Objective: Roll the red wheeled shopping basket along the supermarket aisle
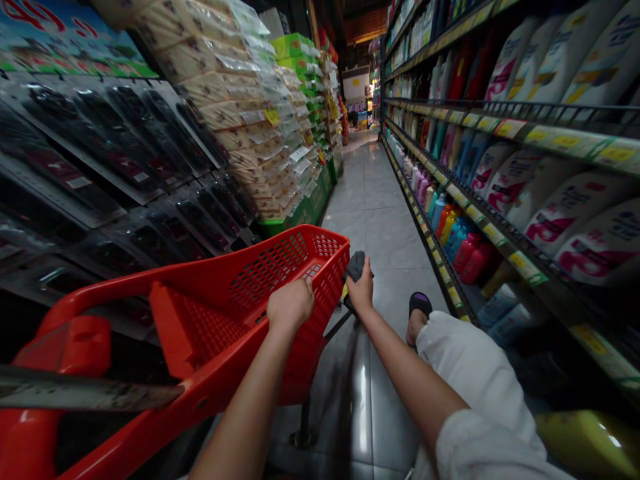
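A red plastic shopping cart [210,260] with a latticed basket stands in front of me, its front end pointing up the aisle. My left hand [291,303] is closed over the near side rim of the basket. Just beyond the basket's front corner, my right hand [362,288] grips a dark grey, crumpled bundle that looks like a cloth [355,265]. It is close to the basket wall; I cannot tell if they touch. Inside the basket, the visible part shows only red lattice and a folded red flap [173,327].
Shelves of bottles [565,200] line the right side, with a price-label rail [500,237] along each edge. At left, packaged goods hang on a rack [100,140], beside tall stacks of wrapped packs [235,113]. A tiled floor [370,193] runs between. My slippered foot [419,307] is near the right shelf.
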{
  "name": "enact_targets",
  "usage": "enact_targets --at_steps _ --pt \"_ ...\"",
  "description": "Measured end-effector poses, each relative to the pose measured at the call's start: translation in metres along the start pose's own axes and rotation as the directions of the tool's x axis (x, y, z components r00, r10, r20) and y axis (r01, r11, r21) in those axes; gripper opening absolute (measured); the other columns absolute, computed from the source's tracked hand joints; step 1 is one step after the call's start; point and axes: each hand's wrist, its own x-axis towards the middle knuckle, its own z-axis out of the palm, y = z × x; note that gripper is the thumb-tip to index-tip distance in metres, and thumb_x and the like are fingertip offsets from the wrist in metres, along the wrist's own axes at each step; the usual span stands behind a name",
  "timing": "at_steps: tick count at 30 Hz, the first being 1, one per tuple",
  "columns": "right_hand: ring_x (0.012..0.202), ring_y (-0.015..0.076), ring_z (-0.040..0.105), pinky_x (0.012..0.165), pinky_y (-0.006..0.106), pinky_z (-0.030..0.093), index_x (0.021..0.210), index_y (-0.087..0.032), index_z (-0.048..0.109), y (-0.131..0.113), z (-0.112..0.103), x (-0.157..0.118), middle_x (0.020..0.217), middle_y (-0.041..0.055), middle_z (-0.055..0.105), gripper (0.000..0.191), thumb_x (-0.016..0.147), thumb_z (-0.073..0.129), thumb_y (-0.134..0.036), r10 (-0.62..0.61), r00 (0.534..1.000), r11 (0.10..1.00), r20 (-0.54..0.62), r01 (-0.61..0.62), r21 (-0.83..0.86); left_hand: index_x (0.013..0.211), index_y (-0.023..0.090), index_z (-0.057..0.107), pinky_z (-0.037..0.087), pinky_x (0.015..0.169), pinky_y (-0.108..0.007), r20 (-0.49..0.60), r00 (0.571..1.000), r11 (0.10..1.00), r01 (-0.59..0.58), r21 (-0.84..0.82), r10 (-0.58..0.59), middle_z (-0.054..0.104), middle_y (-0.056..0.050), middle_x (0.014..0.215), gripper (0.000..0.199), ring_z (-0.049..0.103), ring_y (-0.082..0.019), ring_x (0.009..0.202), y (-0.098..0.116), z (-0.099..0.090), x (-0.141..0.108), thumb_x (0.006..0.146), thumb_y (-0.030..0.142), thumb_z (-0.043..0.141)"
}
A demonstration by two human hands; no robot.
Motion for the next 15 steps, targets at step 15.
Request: enact_targets --at_steps 15 --pt "0.102 0.0216 0.062 0.095 0.035 0.049 0.136 -0.009 0.054 0.030 0.014 0.003 0.112 0.0117 0.068 0.070 0.066 0.048 -0.011 0.146 0.980 0.984 0.137 -0.158 0.085 0.110 0.013 0.069 0.054 0.084 -0.043 -0.013 1.000 0.999 0.008 0.032 -0.007 0.073 -0.019 0.106 0.059 0.070 -0.032 0.100 0.007 0.002 -0.012 0.099 0.038 0.016"
